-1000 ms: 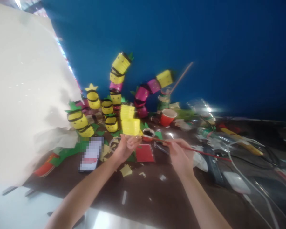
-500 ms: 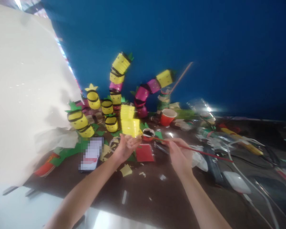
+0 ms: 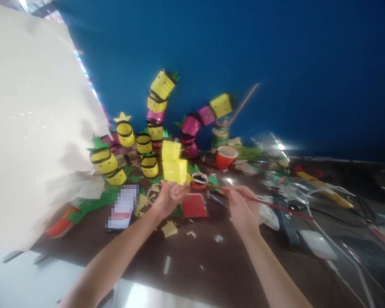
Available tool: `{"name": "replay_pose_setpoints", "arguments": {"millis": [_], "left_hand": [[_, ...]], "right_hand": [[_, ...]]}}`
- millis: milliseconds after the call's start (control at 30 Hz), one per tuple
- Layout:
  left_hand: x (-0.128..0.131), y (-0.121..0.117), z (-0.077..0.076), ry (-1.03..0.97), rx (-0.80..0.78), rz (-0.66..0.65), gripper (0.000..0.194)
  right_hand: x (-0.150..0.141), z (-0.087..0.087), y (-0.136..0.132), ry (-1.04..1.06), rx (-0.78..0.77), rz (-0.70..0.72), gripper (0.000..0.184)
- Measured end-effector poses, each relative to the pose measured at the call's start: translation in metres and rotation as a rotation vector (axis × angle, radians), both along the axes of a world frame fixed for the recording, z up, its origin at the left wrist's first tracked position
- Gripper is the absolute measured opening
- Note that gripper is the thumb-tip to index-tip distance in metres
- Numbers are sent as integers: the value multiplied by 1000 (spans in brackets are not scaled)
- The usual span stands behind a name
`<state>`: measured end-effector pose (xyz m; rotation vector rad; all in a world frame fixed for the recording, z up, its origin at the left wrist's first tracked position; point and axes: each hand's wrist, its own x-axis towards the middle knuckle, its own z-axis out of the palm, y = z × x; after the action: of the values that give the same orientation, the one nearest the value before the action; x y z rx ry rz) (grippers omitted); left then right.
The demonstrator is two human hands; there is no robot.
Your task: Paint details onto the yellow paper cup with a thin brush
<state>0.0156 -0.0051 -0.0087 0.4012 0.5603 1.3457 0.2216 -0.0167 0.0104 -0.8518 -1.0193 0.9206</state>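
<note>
My left hand [image 3: 172,197] is closed at the base of a glossy yellow ribbed container [image 3: 175,172], holding it up; its fingers partly hide the lower end. A second yellow ribbed piece [image 3: 171,150] shows directly above it; whether the two are joined I cannot tell. In my right hand [image 3: 244,207] a thin red-handled paintbrush [image 3: 276,205] is pinched, pointing left. Its tip lies close to the container's lower right edge. Just behind the brush stands a small cup [image 3: 199,179] with a dark inside. A red square [image 3: 195,205] lies below the cup.
Yellow faced pots [image 3: 104,161] and a curved magenta-yellow stack [image 3: 191,125] stand near the blue wall. A red cup [image 3: 226,158] sits behind my right hand. A phone [image 3: 123,207] lies left. Cables, a black power strip [image 3: 286,222] and a yellow-handled tool [image 3: 325,190] crowd the right.
Both hands, the yellow container and the brush keep nearly the same places. The whole view has shifted very slightly.
</note>
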Motion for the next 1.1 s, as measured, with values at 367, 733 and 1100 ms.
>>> {"name": "replay_pose_setpoints", "arguments": {"millis": [367, 733, 1100], "left_hand": [[7, 4, -1, -34, -101, 73, 55], [1, -1, 4, -30, -50, -6, 54], [-1, -2, 2, -29, -2, -127, 62]], "right_hand": [[-8, 1, -11, -167, 54, 36, 9], [0, -3, -3, -69, 34, -60, 5], [-6, 7, -4, 162, 18, 144, 6]]}}
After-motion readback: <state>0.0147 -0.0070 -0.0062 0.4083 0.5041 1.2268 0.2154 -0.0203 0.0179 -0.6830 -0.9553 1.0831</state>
